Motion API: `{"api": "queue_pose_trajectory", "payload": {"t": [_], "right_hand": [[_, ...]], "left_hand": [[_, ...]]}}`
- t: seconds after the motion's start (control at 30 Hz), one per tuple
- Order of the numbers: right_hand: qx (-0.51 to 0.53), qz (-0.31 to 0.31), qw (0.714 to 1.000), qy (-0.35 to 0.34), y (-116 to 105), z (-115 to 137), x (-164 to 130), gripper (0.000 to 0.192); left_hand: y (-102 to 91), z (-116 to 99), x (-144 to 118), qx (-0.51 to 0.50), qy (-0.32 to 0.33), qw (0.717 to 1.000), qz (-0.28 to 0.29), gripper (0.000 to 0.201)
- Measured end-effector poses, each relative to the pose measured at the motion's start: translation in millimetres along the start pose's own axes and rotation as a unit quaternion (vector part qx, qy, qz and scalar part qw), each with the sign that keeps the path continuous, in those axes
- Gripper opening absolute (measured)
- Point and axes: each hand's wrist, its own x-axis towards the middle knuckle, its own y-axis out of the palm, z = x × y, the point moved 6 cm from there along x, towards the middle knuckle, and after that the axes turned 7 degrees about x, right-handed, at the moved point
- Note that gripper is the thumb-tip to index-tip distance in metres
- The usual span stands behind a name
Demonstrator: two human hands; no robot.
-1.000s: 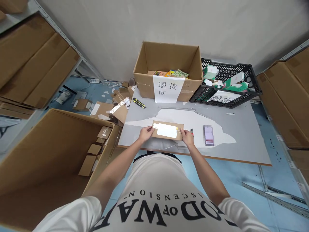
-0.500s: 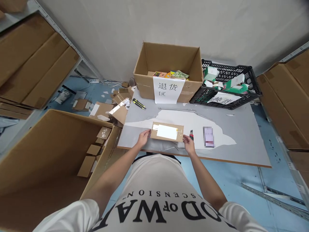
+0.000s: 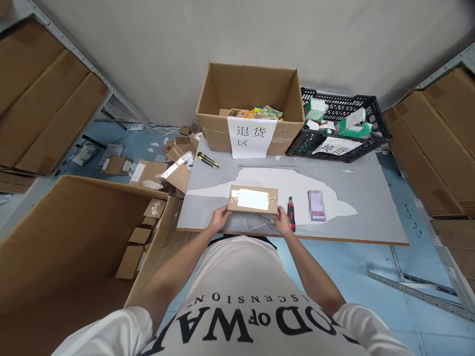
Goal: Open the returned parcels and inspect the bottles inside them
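A small taped cardboard box (image 3: 233,199) with a white label on top is held between my two hands over the front of the table. My left hand (image 3: 220,218) grips its lower left corner, fingers closed on the edge. At the lower right corner, my right hand (image 3: 282,221) has its fingers closed on the box too. Just right of that hand lies a red and black box cutter (image 3: 291,214). Farther right is a phone (image 3: 316,205), its screen blurred out. A yellow and black utility knife (image 3: 208,160) rests near the table's left edge.
An open carton (image 3: 213,132) with colourful packs stands at the table's back, beside a black crate (image 3: 345,156) of green and white boxes. A large carton (image 3: 85,198) with small boxes is at left, near cardboard scraps (image 3: 178,173). Shelves with cartons (image 3: 426,148) flank the table (image 3: 371,198).
The box has tilted slightly, and my hands now hold it closer to its lower corners. My right hand no longer covers the box cutter's handle. The whole view has shifted a little.
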Motion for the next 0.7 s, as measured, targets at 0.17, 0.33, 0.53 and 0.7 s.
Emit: {"api": "queue_pose_trajectory", "payload": {"t": [0.17, 0.33, 0.53, 0.7], "right_hand": [[0.024, 0.028, 0.999, -0.024, -2, 17, 6, 0.037], [-0.068, 0.0, 0.997, -0.033, -10, 33, 10, 0.035], [-0.187, -0.03, 0.982, -0.026, -16, 37, 14, 0.039], [-0.216, -0.063, 0.974, 0.005, -20, 29, 26, 0.039]], "left_hand": [[-13.3, -21, 8, 0.062, 0.025, 0.998, -0.018, 0.055], [-21.4, -38, 17, 0.075, 0.023, 0.996, -0.046, 0.054], [-12.8, -32, 22, -0.015, -0.003, 1.0, -0.028, 0.067], [-1.5, -18, 18, -0.077, -0.031, 0.996, -0.015, 0.076]]}}
